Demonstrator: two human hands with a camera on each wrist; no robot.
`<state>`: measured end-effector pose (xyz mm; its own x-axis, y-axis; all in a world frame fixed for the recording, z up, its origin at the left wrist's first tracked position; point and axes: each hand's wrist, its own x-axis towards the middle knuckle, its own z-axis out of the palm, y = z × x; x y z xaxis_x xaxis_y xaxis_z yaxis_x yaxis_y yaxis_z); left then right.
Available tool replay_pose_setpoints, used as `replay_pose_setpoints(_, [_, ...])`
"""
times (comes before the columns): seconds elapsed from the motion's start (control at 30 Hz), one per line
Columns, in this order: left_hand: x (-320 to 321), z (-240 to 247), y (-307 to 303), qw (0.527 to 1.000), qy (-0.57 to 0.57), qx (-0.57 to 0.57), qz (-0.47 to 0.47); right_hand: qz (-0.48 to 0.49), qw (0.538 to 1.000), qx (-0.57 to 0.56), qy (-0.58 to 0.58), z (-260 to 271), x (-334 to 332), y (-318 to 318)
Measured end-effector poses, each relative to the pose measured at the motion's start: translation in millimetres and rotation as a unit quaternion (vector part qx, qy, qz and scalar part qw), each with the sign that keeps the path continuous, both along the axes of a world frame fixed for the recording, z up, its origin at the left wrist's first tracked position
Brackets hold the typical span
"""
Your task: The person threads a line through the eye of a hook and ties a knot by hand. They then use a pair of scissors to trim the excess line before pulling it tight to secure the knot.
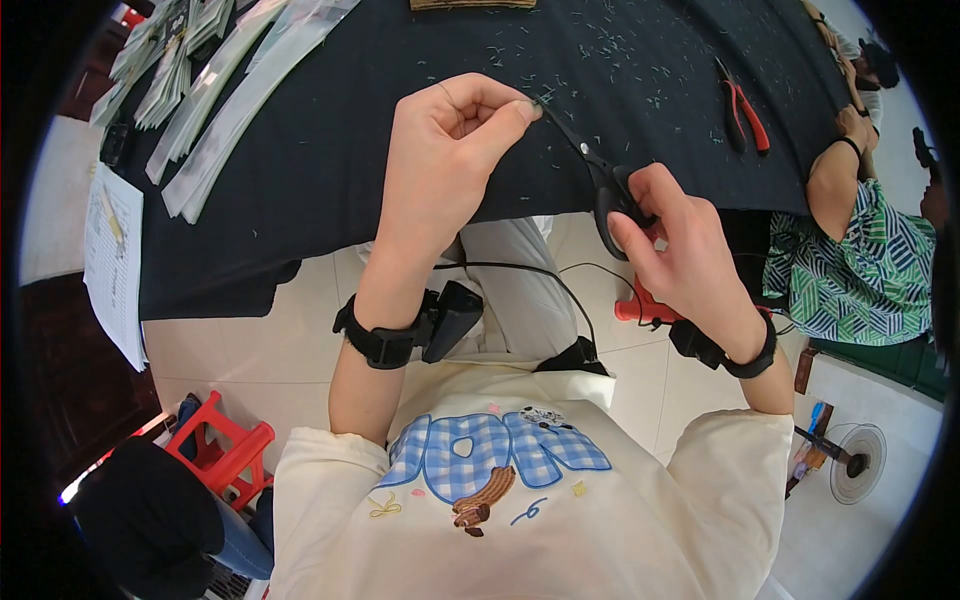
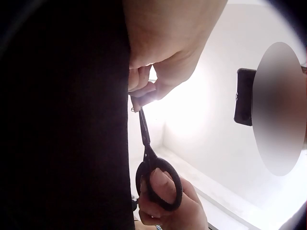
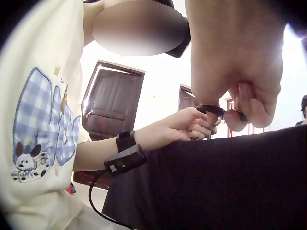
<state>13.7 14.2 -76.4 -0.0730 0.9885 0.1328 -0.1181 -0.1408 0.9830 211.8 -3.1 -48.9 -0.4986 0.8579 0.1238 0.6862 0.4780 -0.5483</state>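
Note:
My left hand (image 1: 440,150) pinches a small dark green piece (image 1: 538,103) between thumb and forefinger, over the black cloth. Most of that piece is hidden by the fingertips, and I cannot tell its kind. In my right hand (image 1: 685,245) is a pair of black scissors (image 1: 590,158), thumb and fingers through the handle loops. The blade tips reach right up to the left fingertips. From the left wrist, the scissors (image 2: 147,143) point up toward the pinching fingers. The right wrist view shows the right hand (image 3: 240,91) in front of the left hand (image 3: 192,125).
Small green clippings (image 1: 650,75) lie scattered on the black-covered table (image 1: 340,170). Red-handled pliers (image 1: 742,110) rest at the right. Clear plastic sleeves (image 1: 240,110) and a written sheet (image 1: 112,260) lie at the left. Another person's arm (image 1: 838,175) is at the right edge.

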Motion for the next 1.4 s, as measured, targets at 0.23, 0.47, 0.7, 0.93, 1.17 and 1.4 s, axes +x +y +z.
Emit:
replay_pose_setpoints(0.23, [0.2,0.3,0.1,1.000,0.010,-0.001,0.006,-0.005,1.000,-0.016,-0.007,1.5,0.7,-0.3])
replay_pose_setpoints(0.47, [0.0,-0.2,0.5,1.000,0.013,-0.003,0.010,-0.043,0.998,-0.017,0.045,0.5,3.2,-0.1])
replay_pose_setpoints(0.7, [-0.3,-0.2,0.8,1.000,-0.004,0.008,0.006,-0.092,0.985,0.123,-0.079,11.8,9.2,14.4])
replay_pose_setpoints(0.93, [0.3,2.1,-0.9,1.000,0.000,0.021,-0.005,-0.114,0.941,0.259,-0.185,7.2,22.1,45.3])
replay_pose_setpoints(1.17, [8.4,-0.8,-5.5,0.996,0.029,0.077,0.016,-0.097,0.962,0.199,-0.156,7.4,27.1,58.5])
replay_pose_setpoints(1.4, [12.3,22.1,-22.7,0.943,0.190,0.260,0.080,-0.088,0.976,0.161,-0.115,4.0,31.1,67.8])
